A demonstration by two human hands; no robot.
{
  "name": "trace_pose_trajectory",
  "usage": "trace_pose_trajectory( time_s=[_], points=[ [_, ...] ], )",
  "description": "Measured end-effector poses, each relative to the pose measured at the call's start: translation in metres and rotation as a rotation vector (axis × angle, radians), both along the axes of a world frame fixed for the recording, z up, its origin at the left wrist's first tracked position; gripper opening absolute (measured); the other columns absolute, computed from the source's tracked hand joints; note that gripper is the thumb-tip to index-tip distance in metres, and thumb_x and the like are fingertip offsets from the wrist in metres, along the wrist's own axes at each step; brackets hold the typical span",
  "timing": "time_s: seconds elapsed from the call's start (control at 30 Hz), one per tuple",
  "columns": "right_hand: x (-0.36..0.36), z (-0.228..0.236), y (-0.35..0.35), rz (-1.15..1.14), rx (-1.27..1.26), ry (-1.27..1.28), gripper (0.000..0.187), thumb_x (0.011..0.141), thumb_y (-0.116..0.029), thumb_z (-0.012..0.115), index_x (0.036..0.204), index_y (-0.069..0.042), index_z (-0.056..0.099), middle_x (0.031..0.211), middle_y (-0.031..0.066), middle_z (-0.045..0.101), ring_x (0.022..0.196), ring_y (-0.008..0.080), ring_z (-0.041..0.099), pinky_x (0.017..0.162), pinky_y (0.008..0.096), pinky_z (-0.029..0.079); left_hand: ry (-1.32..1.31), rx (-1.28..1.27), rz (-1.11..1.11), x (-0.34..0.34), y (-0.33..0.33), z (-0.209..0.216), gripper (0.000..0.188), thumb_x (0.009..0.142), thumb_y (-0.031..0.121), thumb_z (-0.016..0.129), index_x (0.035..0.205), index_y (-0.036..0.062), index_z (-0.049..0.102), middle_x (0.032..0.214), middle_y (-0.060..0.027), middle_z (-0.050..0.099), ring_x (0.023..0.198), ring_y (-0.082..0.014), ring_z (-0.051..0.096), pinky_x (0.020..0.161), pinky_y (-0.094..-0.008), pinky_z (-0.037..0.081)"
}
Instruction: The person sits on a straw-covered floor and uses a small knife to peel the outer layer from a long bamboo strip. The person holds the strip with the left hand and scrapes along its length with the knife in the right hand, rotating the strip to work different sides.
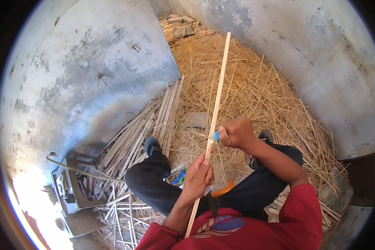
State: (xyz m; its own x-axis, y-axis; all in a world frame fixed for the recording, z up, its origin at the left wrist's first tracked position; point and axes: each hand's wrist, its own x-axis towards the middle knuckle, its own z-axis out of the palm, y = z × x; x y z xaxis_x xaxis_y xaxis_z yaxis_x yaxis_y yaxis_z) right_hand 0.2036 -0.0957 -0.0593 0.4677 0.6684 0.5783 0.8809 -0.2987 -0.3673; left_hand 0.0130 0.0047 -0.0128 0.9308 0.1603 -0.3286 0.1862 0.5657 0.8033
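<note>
A long, pale wooden strip [221,83] runs from my lap up and away, tilted slightly to the right. My left hand [198,175] is wrapped round its lower part, thumb on top. My right hand [236,132] is a fist holding a small blue-handled tool [216,135] against the strip's right side, above the left hand. The tool's working end is too small to make out. An orange curved thing [223,189] lies between my thighs, just right of my left hand.
Straw and shavings [254,79] cover the floor ahead. Long strips [133,129] are piled at the left beside a grey panel [91,62]. A wooden frame [77,183] stands at lower left, with a bent rod across it. A stained wall [321,54] rises on the right.
</note>
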Motion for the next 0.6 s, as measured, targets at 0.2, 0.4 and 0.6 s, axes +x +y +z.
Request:
trace_pose_trajectory(
  time_s=[0.2, 0.4, 0.6],
  points=[
    [0.097, -0.015, -0.019, -0.444, -0.296, -0.184, 0.040, 0.087, -0.034, 0.050, 0.056, -0.009, 0.055, 0.047, 0.0087, 0.052, 0.037, 0.0260, 0.050, 0.041, 0.0391, 0.044, 0.030, -0.159, -0.102, -0.008, -0.012, 0.006, 0.041, 0.102, 0.019, 0.036, 0.140, 0.0024, 0.035, 0.052, 0.0046, 0.031, 0.043, -0.0055, 0.026, 0.047, -0.0233, 0.027],
    [0.006, 0.005, -0.011, -0.059, -0.028, 0.072, 0.038, 0.088, -0.031, 0.048, 0.057, -0.010, 0.056, 0.045, 0.0089, 0.051, 0.036, 0.0261, 0.049, 0.039, 0.0396, 0.040, 0.009, -0.176, -0.026, 0.002, -0.004, 0.003, 0.041, 0.103, 0.019, 0.033, 0.141, 0.0025, 0.033, 0.051, 0.0048, 0.030, 0.042, -0.0053, 0.025, 0.047, -0.0230, 0.026],
    [0.068, 0.010, -0.009, -0.280, -0.027, 0.052, 0.039, 0.088, -0.029, 0.045, 0.055, -0.011, 0.055, 0.045, 0.0098, 0.051, 0.036, 0.0267, 0.049, 0.038, 0.0399, 0.039, 0.012, -0.202, -0.074, 0.002, -0.011, 0.010, 0.041, 0.103, 0.019, 0.033, 0.141, 0.0031, 0.033, 0.051, 0.0045, 0.031, 0.041, -0.0053, 0.025, 0.046, -0.0228, 0.026]
  ],
)
